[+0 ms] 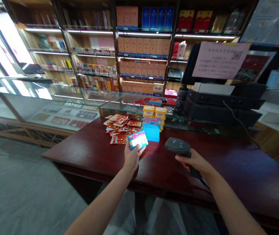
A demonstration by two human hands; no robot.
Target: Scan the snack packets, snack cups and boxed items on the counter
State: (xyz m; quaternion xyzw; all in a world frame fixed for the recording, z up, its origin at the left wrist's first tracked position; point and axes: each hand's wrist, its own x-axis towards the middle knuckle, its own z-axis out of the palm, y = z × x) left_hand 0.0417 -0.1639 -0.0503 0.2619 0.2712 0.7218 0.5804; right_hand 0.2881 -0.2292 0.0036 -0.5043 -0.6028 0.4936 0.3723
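Observation:
My left hand point(132, 156) grips a small blue box point(137, 139) with pink lettering, held up over the dark red desk point(92, 153). A bright patch of light falls on the box's front. In my right hand point(199, 163) is a black barcode scanner point(178, 146), its head turned left toward the box and its cord trailing down toward me. Just behind the blue box stands a stack of similar blue boxes point(151, 132). To the left lies a loose heap of orange-red snack packets point(119, 125). Behind the stack are several yellow tubs point(160, 112), piled up.
A glass display counter point(80, 98) runs along the back and left. On the right stand a monitor with a pink notice point(220, 60) and a black machine point(224, 107) with a cable. Shelves of boxed goods point(139, 47) line the wall. A red lanyard point(141, 101) lies on the glass.

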